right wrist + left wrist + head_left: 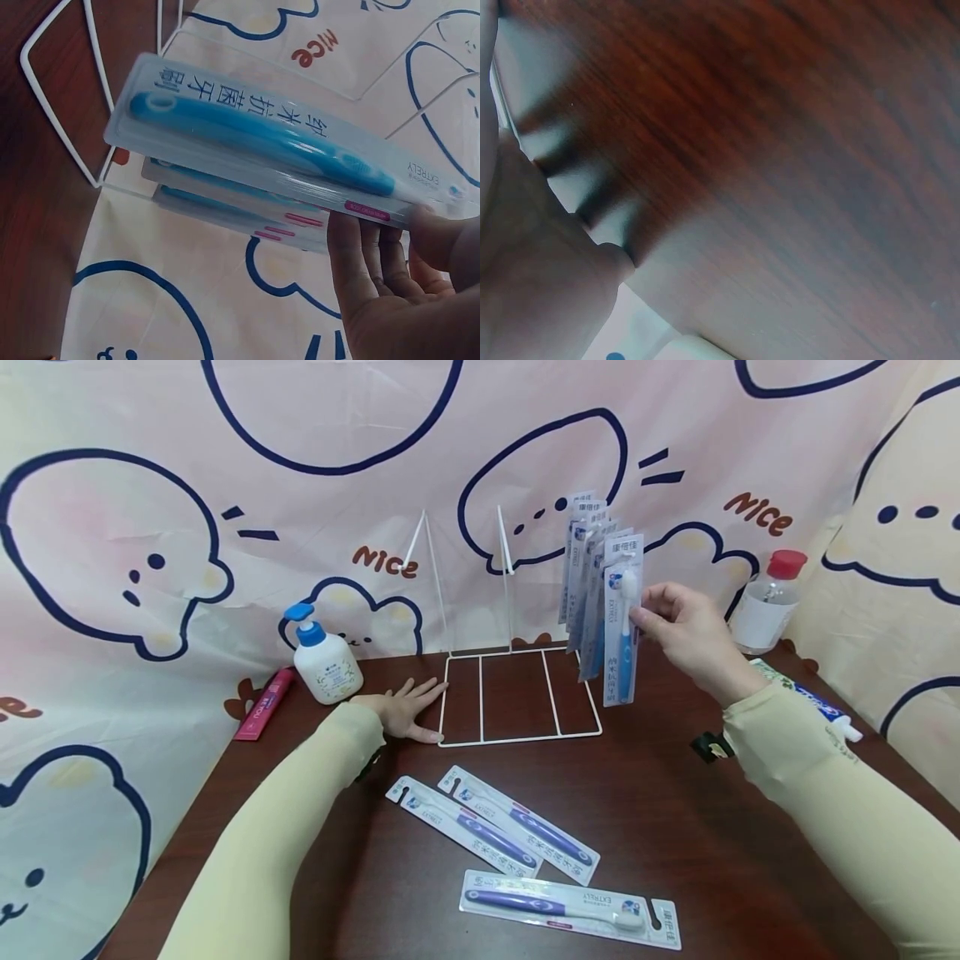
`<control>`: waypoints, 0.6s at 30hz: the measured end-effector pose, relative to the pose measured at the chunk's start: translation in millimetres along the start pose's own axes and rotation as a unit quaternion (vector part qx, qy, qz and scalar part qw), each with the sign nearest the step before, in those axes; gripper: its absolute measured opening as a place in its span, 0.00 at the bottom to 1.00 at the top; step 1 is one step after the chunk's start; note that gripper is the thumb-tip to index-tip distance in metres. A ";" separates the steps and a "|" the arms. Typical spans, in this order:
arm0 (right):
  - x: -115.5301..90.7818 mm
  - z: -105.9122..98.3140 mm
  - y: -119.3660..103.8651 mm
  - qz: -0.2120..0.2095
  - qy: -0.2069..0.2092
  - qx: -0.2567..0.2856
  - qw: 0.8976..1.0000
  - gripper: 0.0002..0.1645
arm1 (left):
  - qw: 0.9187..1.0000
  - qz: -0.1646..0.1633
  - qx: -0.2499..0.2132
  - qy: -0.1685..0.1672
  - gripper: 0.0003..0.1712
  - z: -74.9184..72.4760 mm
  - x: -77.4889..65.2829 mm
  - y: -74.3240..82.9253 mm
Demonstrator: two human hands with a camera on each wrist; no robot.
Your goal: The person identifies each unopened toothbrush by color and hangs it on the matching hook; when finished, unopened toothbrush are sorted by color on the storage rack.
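Observation:
My right hand (686,627) pinches the edge of a packaged blue toothbrush (621,635), held upright at the right front of a row of similar toothbrush packs (579,560). These packs hang above the right side of a white wire display rack (519,741); the prong bearing them is hidden. Seen in the right wrist view, the thumb and fingers (349,259) grip the pack's edge, with other packs close behind. My left hand (407,708) rests spread on the table, its fingertips and thumb at the rack's left base wire. Two other prongs (504,539) carry nothing.
Three packaged purple toothbrushes (570,906) lie on the dark wooden table (360,893) in front of the rack. A blue-topped pump bottle (327,664) and a pink tube (265,706) are at left. A red-capped bottle (765,610) and a toothpaste tube (813,700) are at right.

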State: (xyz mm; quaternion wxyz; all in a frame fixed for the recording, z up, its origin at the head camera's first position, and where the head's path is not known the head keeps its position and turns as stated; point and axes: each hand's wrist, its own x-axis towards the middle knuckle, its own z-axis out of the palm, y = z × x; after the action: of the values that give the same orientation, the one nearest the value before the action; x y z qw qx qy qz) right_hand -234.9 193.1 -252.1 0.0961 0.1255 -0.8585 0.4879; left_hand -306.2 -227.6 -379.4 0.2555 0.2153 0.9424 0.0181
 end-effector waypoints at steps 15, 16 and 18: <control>12.4 4.1 5.3 0.007 -0.017 0.007 1.000 0.18 | 1.000 -0.003 0.003 -0.003 0.61 0.5 0.8 -0.1; 12.7 4.3 5.7 0.008 -0.018 0.006 1.000 0.18 | 1.000 -0.003 0.003 -0.003 0.62 0.4 0.7 -0.3; 13.3 4.7 6.7 0.007 -0.019 0.003 1.000 0.18 | 1.000 -0.003 0.003 -0.002 0.62 0.4 0.3 -0.6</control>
State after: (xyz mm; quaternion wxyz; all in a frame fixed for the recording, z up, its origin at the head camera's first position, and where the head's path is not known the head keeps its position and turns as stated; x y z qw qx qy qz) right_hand -249.9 190.8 -256.1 0.0754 0.1289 -0.8597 0.4886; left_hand -306.5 -228.1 -380.0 0.2573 0.2130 0.9425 0.0137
